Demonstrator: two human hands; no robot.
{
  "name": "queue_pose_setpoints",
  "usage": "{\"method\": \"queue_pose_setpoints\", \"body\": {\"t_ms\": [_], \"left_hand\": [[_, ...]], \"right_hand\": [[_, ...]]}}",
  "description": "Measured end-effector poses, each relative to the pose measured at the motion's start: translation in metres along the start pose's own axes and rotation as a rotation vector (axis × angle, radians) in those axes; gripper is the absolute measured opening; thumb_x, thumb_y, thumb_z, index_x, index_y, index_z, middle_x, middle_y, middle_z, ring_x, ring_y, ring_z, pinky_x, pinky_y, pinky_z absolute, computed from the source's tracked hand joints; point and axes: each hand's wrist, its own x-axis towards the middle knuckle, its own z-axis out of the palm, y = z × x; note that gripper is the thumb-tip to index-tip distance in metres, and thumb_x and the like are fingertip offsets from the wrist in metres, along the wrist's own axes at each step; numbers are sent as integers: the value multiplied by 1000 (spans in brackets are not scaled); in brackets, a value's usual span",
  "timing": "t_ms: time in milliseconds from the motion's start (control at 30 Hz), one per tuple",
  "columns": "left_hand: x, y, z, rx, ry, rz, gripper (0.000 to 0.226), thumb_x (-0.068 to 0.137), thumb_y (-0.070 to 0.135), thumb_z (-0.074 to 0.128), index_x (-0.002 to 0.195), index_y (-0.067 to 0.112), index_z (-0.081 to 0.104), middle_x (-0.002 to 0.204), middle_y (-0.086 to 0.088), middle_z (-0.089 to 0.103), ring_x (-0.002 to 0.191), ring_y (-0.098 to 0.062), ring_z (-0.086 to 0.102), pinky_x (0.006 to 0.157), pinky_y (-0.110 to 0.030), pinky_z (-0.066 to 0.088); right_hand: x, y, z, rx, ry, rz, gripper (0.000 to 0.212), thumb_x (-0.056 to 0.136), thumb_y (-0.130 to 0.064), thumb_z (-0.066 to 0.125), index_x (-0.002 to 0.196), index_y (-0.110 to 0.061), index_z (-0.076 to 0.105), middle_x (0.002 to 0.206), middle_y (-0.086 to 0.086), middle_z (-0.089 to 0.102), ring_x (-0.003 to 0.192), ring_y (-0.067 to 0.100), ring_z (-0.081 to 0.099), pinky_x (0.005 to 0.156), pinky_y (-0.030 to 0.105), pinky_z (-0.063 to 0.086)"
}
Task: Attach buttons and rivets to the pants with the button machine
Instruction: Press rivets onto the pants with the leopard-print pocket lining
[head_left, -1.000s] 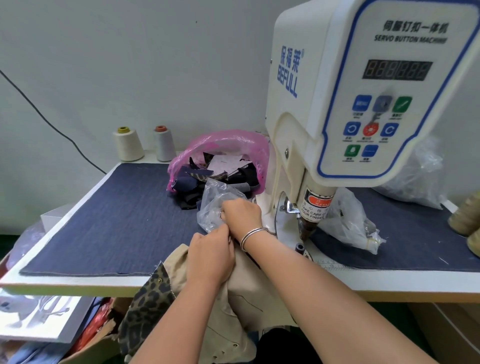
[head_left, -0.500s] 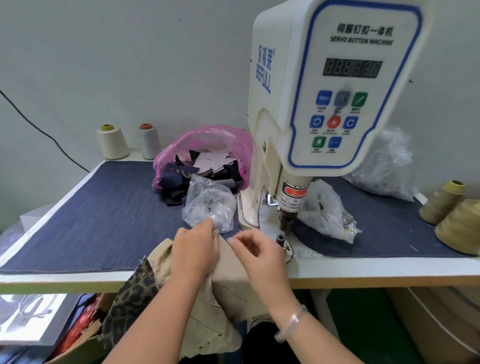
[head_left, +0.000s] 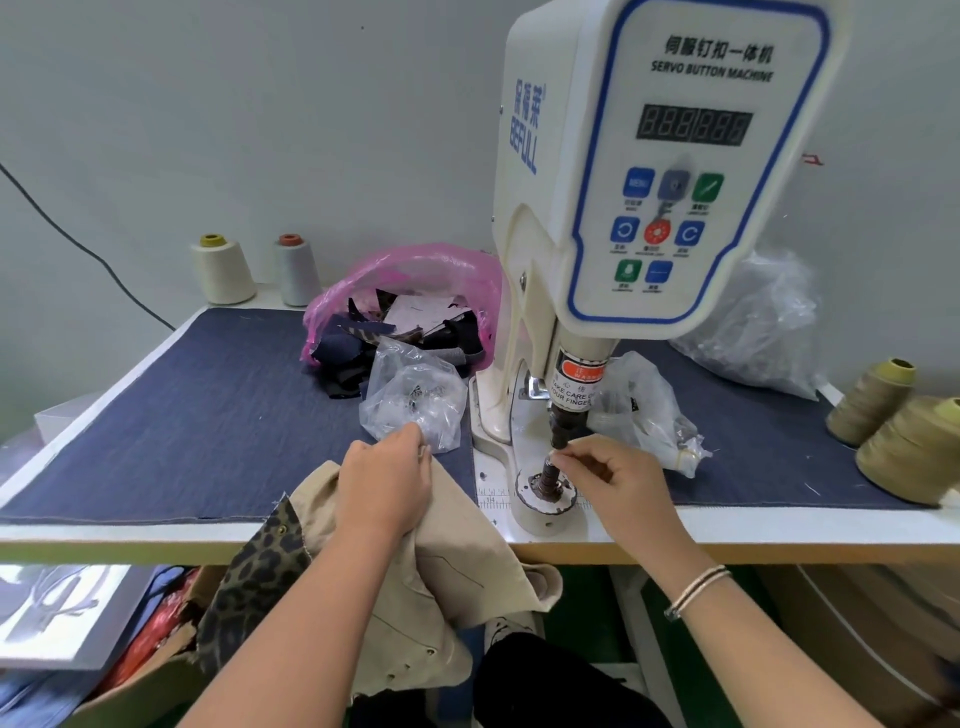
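A white table (head_left: 727, 525) stands against a pale grey wall, and most of its top is covered by a dark blue denim cloth (head_left: 182, 421). The white button machine (head_left: 649, 182) stands at about 1 o'clock from the centre of the view, with its control panel facing the person. At 11 o'clock, in the far corner of the table, two thread cones (head_left: 223, 267) stand side by side. A pink plastic bag (head_left: 415, 275) with dark fabric pieces lies just left of the machine, and a clear plastic bag (head_left: 415, 405) with small metal parts lies in front of it. Another clear bag (head_left: 649, 410) lies to the right of the machine's post, and two olive thread cones (head_left: 872, 400) stand at 3 o'clock. A dark cable hangs along the wall at 9 o'clock.

The beige pants (head_left: 457, 561) hang over the front edge of the table at 6 o'clock, beside a leopard-print cloth (head_left: 254, 571).

The left hand (head_left: 387, 483) lies palm down on the pants, its fingers curled and gripping the fabric, fingertips near the clear bag. The right hand (head_left: 618, 478) reaches to the lower die (head_left: 548, 475) under the machine's head; thumb and forefinger pinch a small part there, too small to identify. A bracelet is on the right wrist.
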Motion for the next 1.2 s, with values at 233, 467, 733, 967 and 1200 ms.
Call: {"method": "queue_pose_setpoints", "body": {"t_ms": [233,467,733,967,1200], "left_hand": [[0,0,0,8,10,3,16,90,19,61,77,12,55,69,-6,65,54,-26,39,65,-31,27],[0,1,-1,5,17,5,17,89,17,62,75,13,53,68,-6,65,54,-23,31,64,-31,26],[-1,2,-2,9,24,8,17,86,15,66,73,13,54,64,-6,64,51,-24,32,62,-31,27],[2,-3,1,36,-155,-30,8,91,25,47,84,22,45,74,1,60,75,-29,59,63,-34,36],[6,-8,2,67,-265,-63,9,90,20,46,85,23,53,88,-7,68,79,-29,59,61,-31,30]], "right_hand": [[8,4,-5,-205,-21,-81,5,83,-16,71,86,-12,73,75,-2,68,67,9,60,64,22,49],[11,3,-13,-275,-127,-77,16,86,-24,68,99,-19,76,95,-2,74,84,11,66,78,27,52],[-23,-2,-6,-125,77,-222,22,90,-29,58,95,-15,74,75,-12,68,63,1,59,57,13,47],[-4,-58,76,0,-63,-439,14,89,-17,58,87,-11,70,70,-6,54,63,1,45,61,15,39],[126,-94,152,123,-90,-8,27,95,-10,46,113,-5,65,113,9,65,108,22,56,94,27,40]]}}
